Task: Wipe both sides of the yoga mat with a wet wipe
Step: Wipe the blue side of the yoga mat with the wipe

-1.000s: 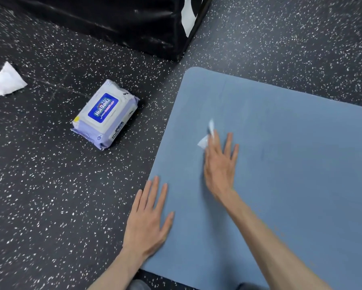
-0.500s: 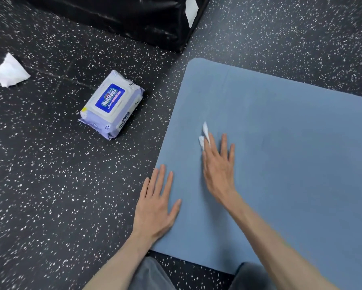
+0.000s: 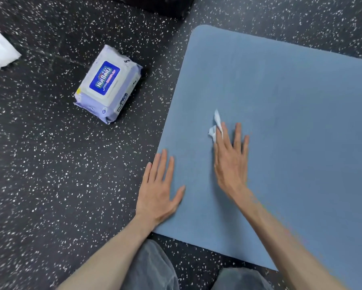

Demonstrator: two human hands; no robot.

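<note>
A blue yoga mat (image 3: 291, 114) lies flat on the speckled black floor, filling the right half of the view. My right hand (image 3: 230, 160) lies on the mat with fingers straight, pressing a white wet wipe (image 3: 215, 126) whose crumpled end sticks out past the fingertips. My left hand (image 3: 160, 189) rests flat with fingers spread on the mat's near left edge, partly over the floor.
A pale purple pack of wet wipes (image 3: 109, 84) lies on the floor left of the mat. A crumpled white wipe (image 3: 0, 52) sits at the far left edge. A black padded block (image 3: 161, 5) stands at the top. My knees (image 3: 155, 268) show at the bottom.
My right hand with the wipe has slid a little toward me and to the left along the mat. The view has shifted back, so my knees now show. My left hand stays planted.
</note>
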